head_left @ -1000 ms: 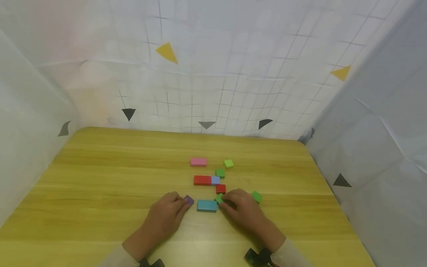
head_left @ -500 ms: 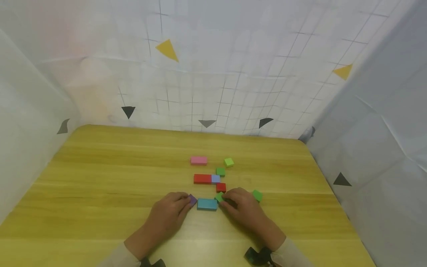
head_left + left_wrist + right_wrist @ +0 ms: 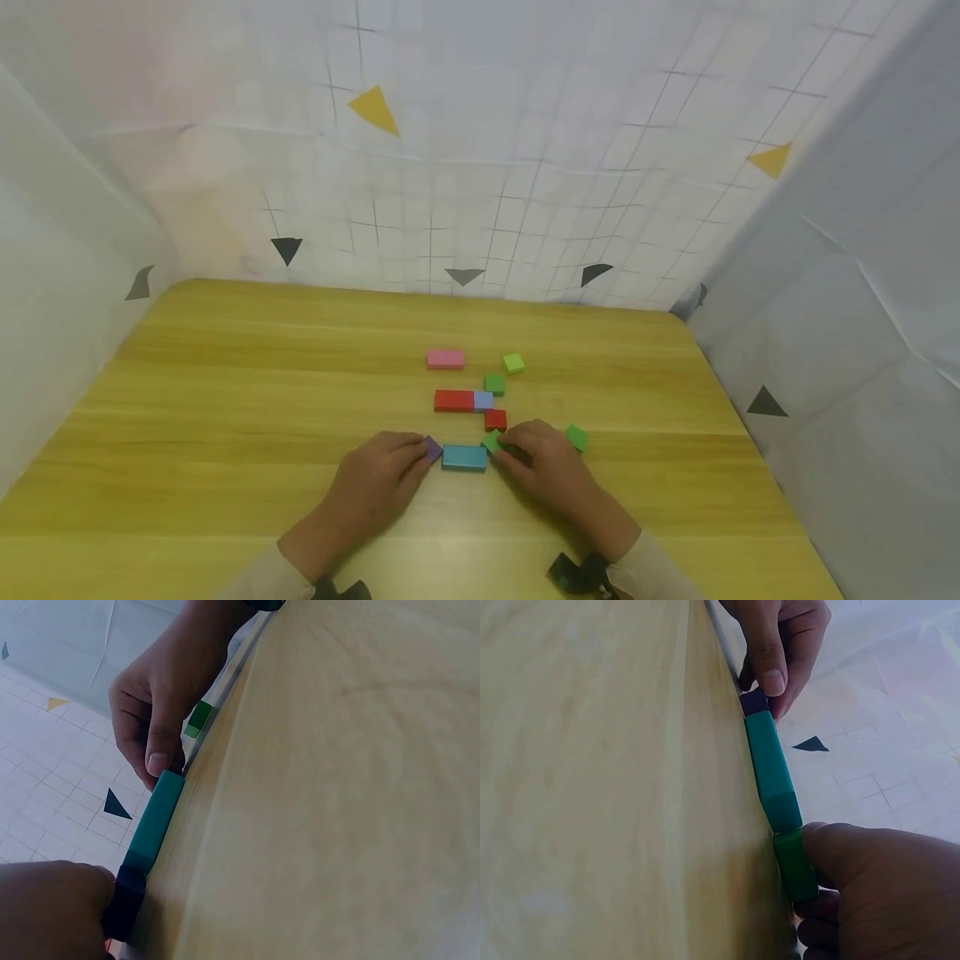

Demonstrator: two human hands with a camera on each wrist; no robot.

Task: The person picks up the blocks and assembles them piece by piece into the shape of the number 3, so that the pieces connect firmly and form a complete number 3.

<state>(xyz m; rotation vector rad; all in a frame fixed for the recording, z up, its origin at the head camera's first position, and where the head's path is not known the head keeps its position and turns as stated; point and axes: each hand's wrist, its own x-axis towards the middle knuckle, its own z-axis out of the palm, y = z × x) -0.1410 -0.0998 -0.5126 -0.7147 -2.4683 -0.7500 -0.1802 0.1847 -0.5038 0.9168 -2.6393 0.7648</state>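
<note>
A long blue block (image 3: 464, 458) lies flat on the table between the two hands. My left hand (image 3: 377, 477) pinches a small purple block (image 3: 432, 450), turned cornerwise, its corner right at the blue block's left end. On the other side, my right hand (image 3: 550, 468) pinches a small green block (image 3: 491, 442) at the blue block's right end. In the right wrist view the purple block (image 3: 754, 702), the blue block (image 3: 772, 772) and the green block (image 3: 796, 864) form a row. A small red block (image 3: 495, 419) sits just behind the green one.
Behind the hands, a long red block (image 3: 453, 401) adjoins a light blue block (image 3: 483, 401), with a dark green block (image 3: 494, 384) beyond. Farther back are a pink block (image 3: 446, 359) and a lime block (image 3: 513, 363). Another green block (image 3: 576, 438) lies beside the right hand.
My left hand has slid the purple block rightward up to the blue block's left end. The right hand and its green block have stayed in place.
</note>
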